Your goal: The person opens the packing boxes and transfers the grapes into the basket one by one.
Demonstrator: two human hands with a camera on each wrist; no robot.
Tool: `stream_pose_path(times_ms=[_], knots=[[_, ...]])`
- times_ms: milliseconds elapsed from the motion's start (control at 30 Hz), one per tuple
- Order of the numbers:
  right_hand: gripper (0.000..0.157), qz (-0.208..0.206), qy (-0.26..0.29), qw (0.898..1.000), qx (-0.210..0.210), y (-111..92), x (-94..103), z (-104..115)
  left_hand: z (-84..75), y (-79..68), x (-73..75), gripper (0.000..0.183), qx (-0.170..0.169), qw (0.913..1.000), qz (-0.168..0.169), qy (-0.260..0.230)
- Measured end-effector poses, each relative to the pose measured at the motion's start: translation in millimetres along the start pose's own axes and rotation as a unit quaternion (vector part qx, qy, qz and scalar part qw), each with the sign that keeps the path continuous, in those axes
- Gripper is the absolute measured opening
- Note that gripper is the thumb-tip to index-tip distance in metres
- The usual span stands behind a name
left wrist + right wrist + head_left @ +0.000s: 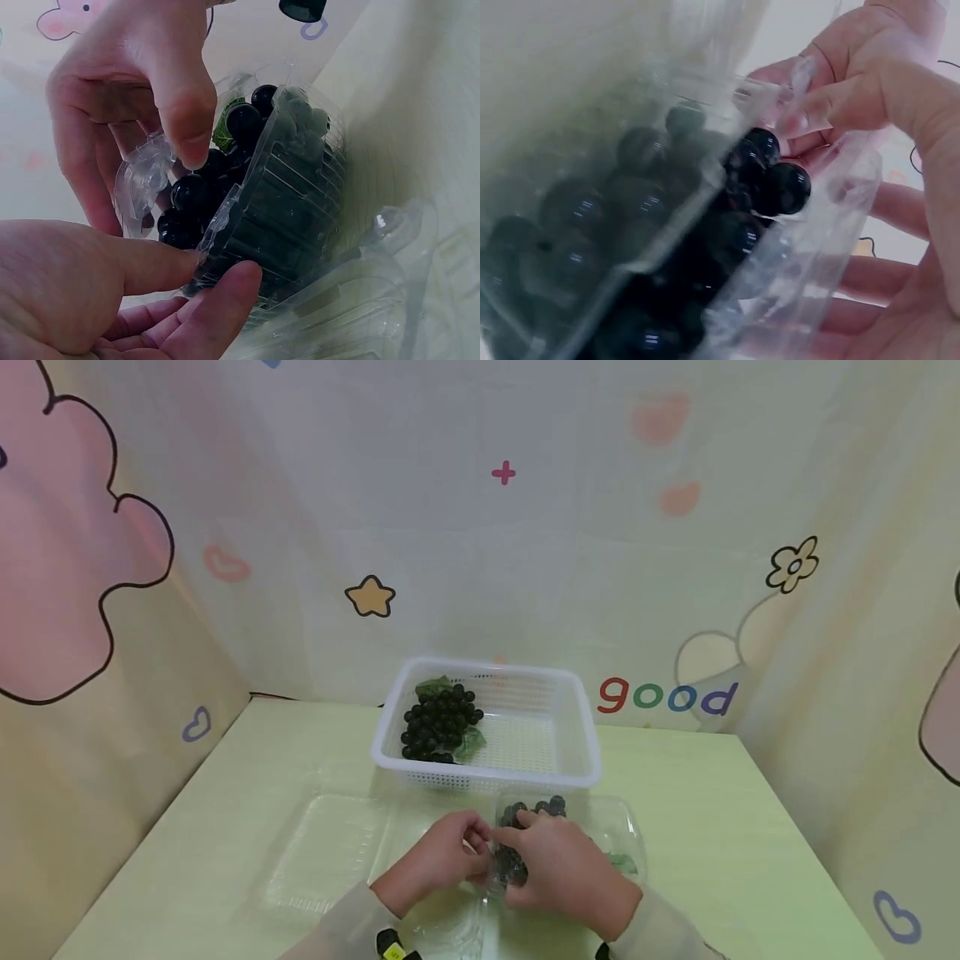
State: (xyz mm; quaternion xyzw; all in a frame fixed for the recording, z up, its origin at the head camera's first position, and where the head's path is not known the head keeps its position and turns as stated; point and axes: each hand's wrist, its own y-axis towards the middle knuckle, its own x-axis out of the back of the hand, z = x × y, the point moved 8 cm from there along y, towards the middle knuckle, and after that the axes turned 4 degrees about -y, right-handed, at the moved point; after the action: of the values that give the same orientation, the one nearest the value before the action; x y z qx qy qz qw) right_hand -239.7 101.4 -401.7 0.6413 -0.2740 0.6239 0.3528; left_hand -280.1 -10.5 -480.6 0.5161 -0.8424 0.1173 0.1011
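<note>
- Grapes (191,193) inside clear container (289,206) on table (712,827)
- Left hand (446,853) pinches container's edge, presumably to steady the flexible plastic
- Right hand (562,868) grips opposite side, thumb over the grapes, apparently to contain the bunch

Head view from farther back, facing forward and down over the desk (705,827), both wrist views close up, sharing dark grapes (190,193)
</note>
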Motion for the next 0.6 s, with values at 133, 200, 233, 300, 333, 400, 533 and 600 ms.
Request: stream_pose_path(times_ms=[133,200,233,300,333,400,533,600], knots=[[0.058,-0.015,-0.013,1.0,-0.019,-6.9,-4.7,-1.1,0.9,-2.7,1.5,0.018,0.005,0.9999,-0.008,-0.005],[0.059,-0.035,-0.014,0.999,-0.024,-13.2,-6.5,-3.3,0.2,-3.1,2.0,0.018,0.005,0.9999,-0.011,-0.004],[0.059,-0.047,-0.013,0.999,-0.023,-16.7,-7.4,-4.6,-0.5,-3.1,2.3,0.019,0.004,0.9999,-0.013,-0.001],[0.061,-0.068,-0.003,0.998,-0.018,-23.6,-9.3,-7.8,-1.0,-3.0,2.7,0.021,0.003,0.9999,-0.012,-0.007],[0.061,-0.08,0.004,0.997,-0.014,-27.1,-10.5,-10.0,-1.4,-3.4,2.7,0.021,0.003,0.9999,-0.013,-0.01],[0.062,-0.106,0.014,0.994,-0.006,-33.9,-12.6,-15.1,-1.4,-3.6,2.2,0.022,0.004,0.9997,-0.011,-0.022],[0.065,-0.15,0.015,0.989,0.006,-49.7,-16.3,-28.6,0.0,-3.7,0.4,0.023,0.008,0.9992,-0.007,-0.039],[0.067,-0.164,0.006,0.986,0.007,-58.2,-17.1,-36.5,0.5,-3.4,-0.1,0.024,0.009,0.9991,-0.008,-0.041]])
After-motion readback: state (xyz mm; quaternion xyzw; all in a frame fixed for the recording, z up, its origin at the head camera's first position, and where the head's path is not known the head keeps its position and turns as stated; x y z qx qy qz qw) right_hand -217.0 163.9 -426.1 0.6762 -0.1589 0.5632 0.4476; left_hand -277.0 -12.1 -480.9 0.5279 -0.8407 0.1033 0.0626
